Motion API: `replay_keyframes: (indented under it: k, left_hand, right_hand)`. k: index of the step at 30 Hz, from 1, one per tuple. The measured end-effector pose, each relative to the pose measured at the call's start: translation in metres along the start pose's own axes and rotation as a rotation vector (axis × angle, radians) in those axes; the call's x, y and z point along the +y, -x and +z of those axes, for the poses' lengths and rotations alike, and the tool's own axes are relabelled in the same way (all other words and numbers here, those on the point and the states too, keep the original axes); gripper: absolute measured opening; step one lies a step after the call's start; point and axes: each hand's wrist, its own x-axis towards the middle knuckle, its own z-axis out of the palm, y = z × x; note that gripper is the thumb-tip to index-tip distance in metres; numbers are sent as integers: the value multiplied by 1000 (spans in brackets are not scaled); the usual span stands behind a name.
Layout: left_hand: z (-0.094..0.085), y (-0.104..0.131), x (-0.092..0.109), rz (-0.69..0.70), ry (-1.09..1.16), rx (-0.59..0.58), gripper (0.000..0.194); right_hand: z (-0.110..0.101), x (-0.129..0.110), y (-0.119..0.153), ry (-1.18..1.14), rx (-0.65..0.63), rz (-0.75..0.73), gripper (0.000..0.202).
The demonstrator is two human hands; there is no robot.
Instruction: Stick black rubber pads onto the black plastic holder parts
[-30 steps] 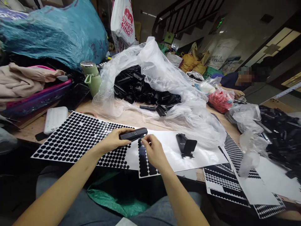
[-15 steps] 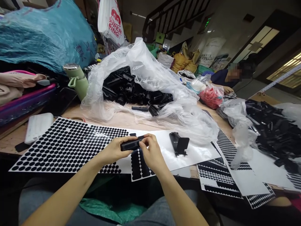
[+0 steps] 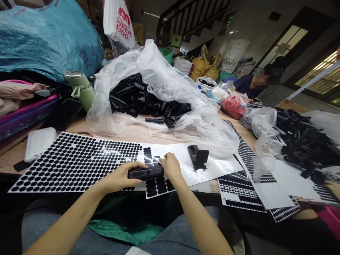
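The wooden table (image 3: 79, 124) bears a dotted sheet (image 3: 77, 159) and plastic bag (image 3: 164, 76).

Left of the black stand (image 3: 200, 158), bare white sheet (image 3: 184, 177) leaves a flat gap as far as the right hand (image 3: 172, 168). Directly behind the stand, a bulky clear plastic bag (image 3: 180, 76) of black parts (image 3: 151, 99) bars the way across the bench (image 3: 73, 124). Right of the stand, patterned sheets (image 3: 241, 193) lie low, with heaped black pieces (image 3: 305, 138) beyond.
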Motion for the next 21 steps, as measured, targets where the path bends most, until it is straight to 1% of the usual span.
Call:
replay_keyframes:
  k: [4,8,11,14,16,18,20,21]
  left_hand:
    - [4,4,-10,-30,-16,7,44]
    - [9,3,-15,-21,-22,32,43]
    - [12,0,-18,-1,-23,68,41]
    - [15,-3,-22,23,-19,102,43]
    - [15,-4,-25,33,-25,118,43]
    - [16,-4,-27,19,-31,122,42]
    - [16,-4,-27,-4,-24,122,42]
    - [16,-4,-26,-16,-13,119,43]
  right_hand:
    - [12,-12,-10,88,-31,32,26]
    - [17,-20,-18,89,-79,55,19]
    - [19,-20,-18,73,-68,55,13]
    - [22,-17,-15,55,-27,46,16]
    - [22,-16,-14,35,-6,61,18]
    - [20,-16,-14,8,-10,76,15]
    - [14,-19,-10,-17,-19,66,12]
    - [11,-21,-5,-52,-3,46,13]
